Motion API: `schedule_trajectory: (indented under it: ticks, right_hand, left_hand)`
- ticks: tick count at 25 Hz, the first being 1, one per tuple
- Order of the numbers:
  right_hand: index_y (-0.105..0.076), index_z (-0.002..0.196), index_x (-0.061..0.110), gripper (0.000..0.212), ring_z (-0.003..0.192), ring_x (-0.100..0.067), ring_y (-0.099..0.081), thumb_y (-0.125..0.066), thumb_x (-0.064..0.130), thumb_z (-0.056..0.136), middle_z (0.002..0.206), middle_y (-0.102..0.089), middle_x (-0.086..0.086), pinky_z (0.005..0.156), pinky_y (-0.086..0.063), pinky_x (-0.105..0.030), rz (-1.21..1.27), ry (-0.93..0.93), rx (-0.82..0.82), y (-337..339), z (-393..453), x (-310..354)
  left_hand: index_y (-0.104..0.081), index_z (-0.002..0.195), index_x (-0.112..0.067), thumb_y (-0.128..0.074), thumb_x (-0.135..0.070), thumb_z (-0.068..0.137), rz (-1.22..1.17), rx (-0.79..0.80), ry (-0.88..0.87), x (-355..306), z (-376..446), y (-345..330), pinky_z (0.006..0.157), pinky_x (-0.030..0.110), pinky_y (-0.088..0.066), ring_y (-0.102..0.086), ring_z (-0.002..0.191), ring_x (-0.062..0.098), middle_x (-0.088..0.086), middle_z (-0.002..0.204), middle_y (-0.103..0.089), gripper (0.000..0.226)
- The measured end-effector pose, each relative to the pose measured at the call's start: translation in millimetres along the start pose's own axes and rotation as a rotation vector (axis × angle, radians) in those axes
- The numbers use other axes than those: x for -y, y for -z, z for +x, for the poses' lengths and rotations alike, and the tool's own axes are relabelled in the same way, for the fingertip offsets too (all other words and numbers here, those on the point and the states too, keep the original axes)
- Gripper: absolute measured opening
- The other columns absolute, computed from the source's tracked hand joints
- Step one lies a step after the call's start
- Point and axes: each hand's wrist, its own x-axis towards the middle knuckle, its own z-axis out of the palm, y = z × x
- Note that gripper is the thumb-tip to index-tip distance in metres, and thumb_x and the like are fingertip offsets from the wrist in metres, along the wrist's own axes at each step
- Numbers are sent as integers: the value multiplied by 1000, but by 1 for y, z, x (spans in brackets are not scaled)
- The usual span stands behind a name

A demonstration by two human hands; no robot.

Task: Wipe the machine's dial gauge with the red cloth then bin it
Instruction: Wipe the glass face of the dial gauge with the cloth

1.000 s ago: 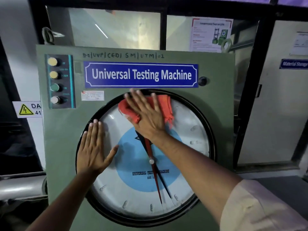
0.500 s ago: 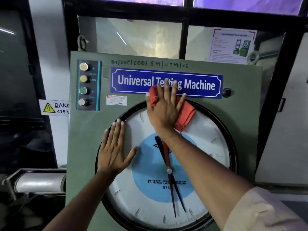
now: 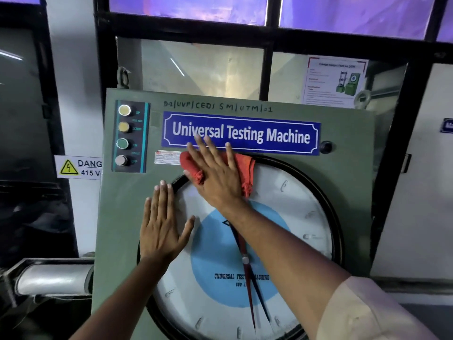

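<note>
The big round dial gauge (image 3: 289, 217) has a white face, a blue centre and red and black needles, set in a green machine panel (image 3: 348, 182). My right hand (image 3: 215, 177) lies flat on the red cloth (image 3: 246, 168) and presses it against the gauge's top left rim, fingertips reaching the blue nameplate (image 3: 269, 136). My left hand (image 3: 161, 227) rests flat with spread fingers on the gauge's left edge and holds nothing. No bin is in view.
A column of push buttons (image 3: 123, 136) sits at the panel's top left. A yellow 415 V danger sign (image 3: 78, 166) hangs on the wall to the left, above a silver pipe (image 3: 54, 278). Glass panes and a poster (image 3: 335, 79) stand behind the machine.
My right hand has slid the red cloth leftward along the top of the gauge to its upper left rim. My left hand stays flat on the gauge's left edge. The camera has shifted.
</note>
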Motion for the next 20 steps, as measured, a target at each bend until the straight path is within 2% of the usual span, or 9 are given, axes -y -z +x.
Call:
schedule_trajectory:
  ticks: [7, 11, 16, 20]
  right_hand:
    - [-10, 174, 28, 75, 169, -22, -2, -31, 58, 108, 183, -5, 0, 134, -7, -60, -82, -284, -17, 17, -51, -110]
    - [-13, 174, 25, 78, 168, -24, -9, -35, 53, 104, 182, -9, -4, 134, -10, -61, -96, -488, -29, 18, -104, -143]
    - [-8, 174, 24, 74, 169, -21, -6, -30, 52, 109, 183, -8, -3, 134, -8, -60, -42, -734, -47, 10, -197, -154]
    - [-13, 174, 17, 73, 168, -28, -15, -26, 52, 110, 181, -14, -9, 133, -14, -62, 22, -952, -31, 1, -265, -127]
  left_hand:
    - [-3, 170, -6, -29, -66, 101, 3, 33, -51, -20, 15, 3, 135, 36, 8, -5, 168, 28, 12, 180, -2, 95]
    - [-2, 170, -4, -29, -66, 101, 7, 56, -72, -20, 15, 5, 136, 44, -1, -4, 168, 29, 13, 179, -1, 96]
    - [-4, 170, -2, -28, -64, 101, 25, 80, -75, -21, 14, 8, 137, 45, -1, 0, 168, 27, 14, 180, 1, 96]
    - [-5, 170, -3, -25, -60, 104, 17, 84, -62, -24, 4, 3, 137, 45, -1, -4, 168, 28, 14, 180, -1, 90]
